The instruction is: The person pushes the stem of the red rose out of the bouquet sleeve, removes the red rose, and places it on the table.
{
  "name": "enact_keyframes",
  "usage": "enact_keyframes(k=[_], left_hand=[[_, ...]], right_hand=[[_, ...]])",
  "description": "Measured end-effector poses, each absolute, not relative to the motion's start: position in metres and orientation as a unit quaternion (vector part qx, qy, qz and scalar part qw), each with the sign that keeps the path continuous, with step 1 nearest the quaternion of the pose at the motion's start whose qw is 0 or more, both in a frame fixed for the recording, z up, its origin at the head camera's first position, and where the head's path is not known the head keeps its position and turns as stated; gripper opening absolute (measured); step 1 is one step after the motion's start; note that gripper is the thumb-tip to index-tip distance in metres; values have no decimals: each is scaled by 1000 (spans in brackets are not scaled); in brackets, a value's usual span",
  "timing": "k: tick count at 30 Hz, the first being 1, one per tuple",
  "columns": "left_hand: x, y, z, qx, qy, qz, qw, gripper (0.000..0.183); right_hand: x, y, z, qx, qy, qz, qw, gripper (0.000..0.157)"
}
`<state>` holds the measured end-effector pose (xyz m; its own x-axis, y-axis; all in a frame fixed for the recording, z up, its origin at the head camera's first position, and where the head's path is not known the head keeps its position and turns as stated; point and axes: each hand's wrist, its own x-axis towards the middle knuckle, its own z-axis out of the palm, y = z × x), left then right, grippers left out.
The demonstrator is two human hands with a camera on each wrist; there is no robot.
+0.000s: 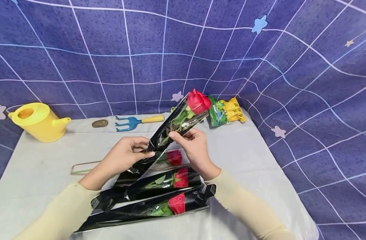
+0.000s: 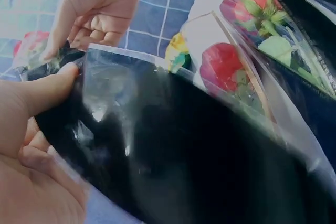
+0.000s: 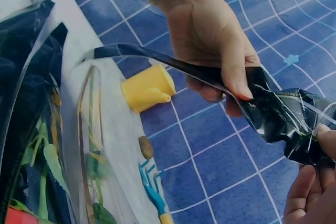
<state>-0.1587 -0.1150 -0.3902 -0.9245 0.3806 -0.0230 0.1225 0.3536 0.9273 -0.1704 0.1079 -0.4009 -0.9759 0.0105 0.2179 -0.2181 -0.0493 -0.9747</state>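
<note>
Above the table, both hands hold up a red rose (image 1: pixel 198 101) in a black and clear plastic sleeve (image 1: pixel 164 131), tilted with the bloom up and to the right. My left hand (image 1: pixel 127 155) pinches the sleeve lower down, thumb on top, where the black plastic is folded. Nearer the bloom, my right hand (image 1: pixel 193 150) grips the sleeve around the stem with its thumb in front. The black lower end of the sleeve (image 2: pixel 173 145) runs across the left wrist view. In the right wrist view the plastic looks crumpled between the two hands.
Beneath the hands lie two black-sleeved roses (image 1: pixel 181 177) (image 1: pixel 176 203) and a rose in a clear, brown-edged sleeve (image 1: pixel 173 157). Along the back stand or lie a yellow watering can (image 1: pixel 40 122), a brown stone (image 1: pixel 100 123), a blue hand rake (image 1: pixel 131 123) and a green-yellow bag (image 1: pixel 226 111).
</note>
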Motion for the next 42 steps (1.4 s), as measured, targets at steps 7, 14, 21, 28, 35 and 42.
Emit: enact_keyframes(k=[7,14,21,28,35,42], left_hand=[[-161,-114,-389,176,803,562,93,17],[-163,-117,-391,182,798,568,89,16],[-162,-127,-391,190,834,505,117,36],[-156,-140,-386,171,870,446,125,50],[-158,-147,-386,187,853,470,125,49],[-164,-144,-386,207,822,509,148,31]], right_hand=[[-163,93,-410,101,-663,741,27,23],[-160,89,-412,125,-654,746,-17,23],[-163,103,-407,114,-667,736,-14,24],[-171,117,-403,75,-657,750,-22,20],[-178,127,-396,41,-604,795,-26,16],[-177,129,-394,35,-640,767,-5,22]])
